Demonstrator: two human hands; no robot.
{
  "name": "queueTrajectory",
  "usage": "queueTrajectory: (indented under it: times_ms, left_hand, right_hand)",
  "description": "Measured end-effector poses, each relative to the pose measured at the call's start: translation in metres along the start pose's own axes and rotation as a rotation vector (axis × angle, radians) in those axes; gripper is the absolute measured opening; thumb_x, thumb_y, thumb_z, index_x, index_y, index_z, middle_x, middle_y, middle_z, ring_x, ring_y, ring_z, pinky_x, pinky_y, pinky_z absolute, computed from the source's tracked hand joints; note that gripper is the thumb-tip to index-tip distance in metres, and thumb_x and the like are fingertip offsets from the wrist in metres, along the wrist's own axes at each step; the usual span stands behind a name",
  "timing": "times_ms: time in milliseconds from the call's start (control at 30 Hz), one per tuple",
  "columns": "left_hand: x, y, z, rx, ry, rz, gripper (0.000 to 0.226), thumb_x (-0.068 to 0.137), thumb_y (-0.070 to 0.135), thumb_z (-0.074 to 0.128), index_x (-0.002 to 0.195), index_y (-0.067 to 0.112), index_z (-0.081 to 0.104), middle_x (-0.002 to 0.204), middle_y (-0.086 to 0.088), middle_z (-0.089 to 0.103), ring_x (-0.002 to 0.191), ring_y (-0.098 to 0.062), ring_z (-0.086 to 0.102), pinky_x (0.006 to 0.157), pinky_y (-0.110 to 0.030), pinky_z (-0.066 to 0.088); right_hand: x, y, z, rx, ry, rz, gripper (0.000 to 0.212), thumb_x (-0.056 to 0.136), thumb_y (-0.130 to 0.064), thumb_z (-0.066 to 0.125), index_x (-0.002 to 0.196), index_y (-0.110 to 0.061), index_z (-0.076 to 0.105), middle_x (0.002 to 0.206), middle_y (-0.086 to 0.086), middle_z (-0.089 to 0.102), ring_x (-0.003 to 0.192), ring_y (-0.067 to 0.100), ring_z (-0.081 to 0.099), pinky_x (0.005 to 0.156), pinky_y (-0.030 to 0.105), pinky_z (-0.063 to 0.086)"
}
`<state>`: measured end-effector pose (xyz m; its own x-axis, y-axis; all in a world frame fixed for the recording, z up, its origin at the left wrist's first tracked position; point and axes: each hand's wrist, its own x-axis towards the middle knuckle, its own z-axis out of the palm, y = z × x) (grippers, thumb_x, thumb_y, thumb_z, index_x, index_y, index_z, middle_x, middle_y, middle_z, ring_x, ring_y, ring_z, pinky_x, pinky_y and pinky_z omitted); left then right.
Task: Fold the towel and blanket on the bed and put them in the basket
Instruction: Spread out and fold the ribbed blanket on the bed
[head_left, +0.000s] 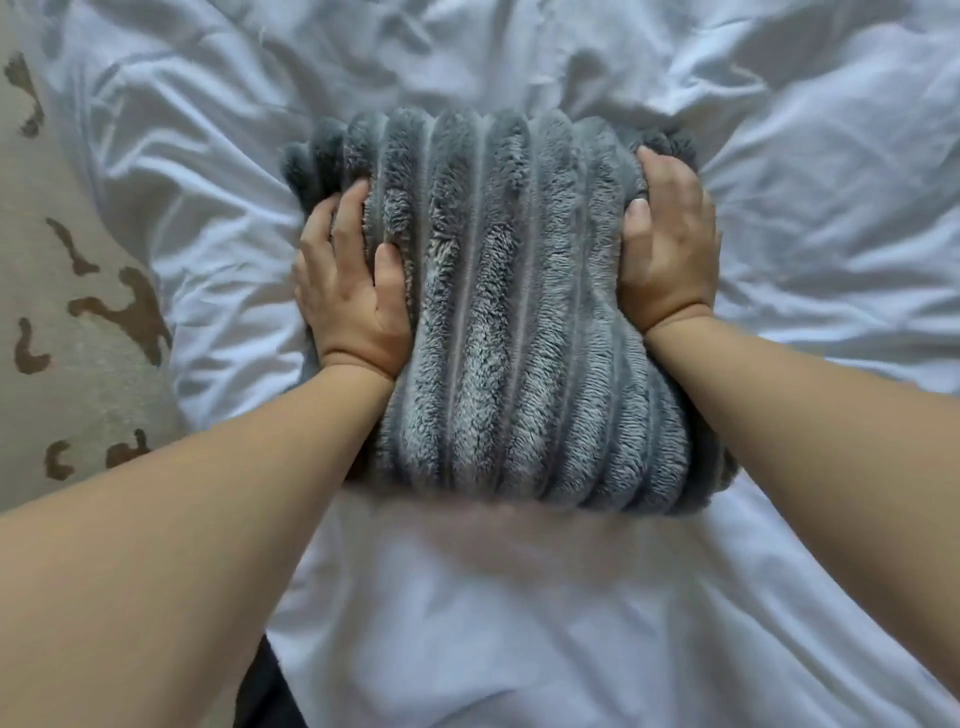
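A thick folded bundle of grey, ribbed plush blanket (498, 322) sits at the middle of a bed (519, 623) covered in a rumpled white sheet. The left hand (353, 296) grips its left side, thumb on top, fingers (343, 218) curled into the pile. The right hand (670, 249) clasps the right side; its fingertips are hidden behind the bundle. The blanket's near edge is blurred, so whether it rests on the bed or is lifted is unclear. Beige patterned carpet (62, 364) shows at left.
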<state>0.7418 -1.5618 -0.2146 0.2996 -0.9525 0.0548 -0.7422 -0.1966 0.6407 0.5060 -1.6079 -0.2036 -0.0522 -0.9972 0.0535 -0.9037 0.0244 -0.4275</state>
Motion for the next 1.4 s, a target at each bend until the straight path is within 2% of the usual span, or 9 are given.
queueTrajectory:
  times_ms: [100, 167, 400, 600, 767, 933, 1100, 1267, 1400]
  left_hand:
    - [0.013, 0.022, -0.036, -0.042, -0.167, -0.065, 0.056, 0.093, 0.038, 0.032, 0.146, 0.02, 0.036, 0.147, -0.013, 0.036, 0.134, -0.03, 0.034, 0.113, -0.037, 0.023]
    - [0.022, 0.037, -0.066, -0.048, -0.265, -0.091, 0.053, 0.097, 0.039, 0.037, 0.148, 0.025, 0.032, 0.152, -0.01, 0.03, 0.139, -0.028, 0.028, 0.116, -0.041, 0.021]
    - [-0.009, 0.092, -0.131, 0.071, -0.212, -0.215, 0.059, 0.091, 0.061, 0.032, 0.147, 0.045, 0.021, 0.16, -0.007, 0.006, 0.148, -0.027, 0.004, 0.118, -0.055, 0.004]
    - [-0.024, 0.074, -0.08, 0.113, -0.17, -0.176, 0.058, 0.095, 0.053, 0.033, 0.149, 0.045, 0.013, 0.161, -0.003, 0.009, 0.147, -0.024, 0.01, 0.117, -0.055, 0.013]
    - [-0.015, 0.045, -0.029, 0.117, -0.074, -0.121, 0.071, 0.082, 0.056, 0.023, 0.149, 0.035, 0.024, 0.156, -0.01, 0.021, 0.142, -0.026, 0.022, 0.114, -0.046, 0.017]
    - [-0.018, 0.017, 0.017, -0.009, 0.105, -0.02, 0.066, 0.081, 0.039, 0.031, 0.143, 0.015, 0.031, 0.142, -0.029, 0.036, 0.132, -0.04, 0.036, 0.108, -0.05, 0.025]
    - [-0.011, -0.003, 0.057, -0.019, 0.191, 0.05, 0.065, 0.085, 0.037, 0.029, 0.14, 0.005, 0.037, 0.136, -0.035, 0.041, 0.125, -0.028, 0.032, 0.105, -0.039, 0.025]
    - [-0.012, 0.015, 0.03, -0.044, 0.126, -0.023, 0.065, 0.082, 0.041, 0.031, 0.142, 0.017, 0.033, 0.142, -0.026, 0.039, 0.131, -0.033, 0.037, 0.108, -0.043, 0.025]
    - [-0.007, 0.037, -0.017, -0.127, -0.074, -0.11, 0.072, 0.078, 0.051, 0.033, 0.146, 0.027, 0.033, 0.148, -0.017, 0.031, 0.138, -0.03, 0.03, 0.113, -0.043, 0.02]
  right_hand:
    - [0.018, -0.008, -0.043, 0.115, -0.266, 0.024, 0.052, 0.099, -0.03, 0.032, 0.147, -0.011, 0.036, 0.152, 0.012, 0.035, 0.142, 0.026, 0.029, 0.117, 0.032, 0.017]
    - [0.021, -0.014, -0.075, 0.097, -0.357, 0.049, 0.05, 0.103, -0.03, 0.031, 0.15, -0.015, 0.028, 0.158, 0.01, 0.024, 0.146, 0.027, 0.017, 0.12, 0.038, 0.008]
    - [-0.067, -0.052, -0.121, 0.254, -0.163, 0.361, 0.058, 0.101, -0.04, 0.033, 0.153, -0.03, 0.01, 0.163, 0.004, 0.004, 0.149, 0.024, 0.003, 0.121, 0.04, 0.005]
    - [-0.093, -0.056, -0.076, 0.228, 0.127, 0.427, 0.055, 0.1, -0.039, 0.036, 0.152, -0.031, 0.019, 0.16, 0.008, 0.02, 0.147, 0.021, 0.021, 0.113, 0.044, 0.031]
    - [-0.094, -0.038, -0.021, 0.262, 0.354, 0.398, 0.056, 0.096, -0.03, 0.034, 0.148, -0.011, 0.032, 0.151, 0.015, 0.038, 0.139, 0.029, 0.038, 0.107, 0.044, 0.04]
    - [-0.094, -0.015, 0.028, 0.214, 0.379, 0.382, 0.062, 0.09, -0.026, 0.026, 0.136, 0.014, 0.038, 0.139, 0.034, 0.042, 0.128, 0.05, 0.043, 0.108, 0.044, 0.032]
    - [-0.083, 0.003, 0.063, 0.102, 0.333, 0.427, 0.068, 0.089, -0.031, 0.023, 0.137, 0.014, 0.036, 0.134, 0.041, 0.042, 0.121, 0.055, 0.045, 0.101, 0.042, 0.03]
    - [-0.084, -0.008, 0.036, 0.183, 0.345, 0.405, 0.068, 0.089, -0.034, 0.024, 0.139, 0.01, 0.035, 0.137, 0.034, 0.044, 0.122, 0.049, 0.045, 0.102, 0.038, 0.03]
    - [-0.081, -0.022, -0.004, 0.355, 0.279, 0.477, 0.072, 0.086, -0.041, 0.032, 0.144, 0.001, 0.034, 0.145, 0.021, 0.042, 0.131, 0.036, 0.041, 0.107, 0.033, 0.029]
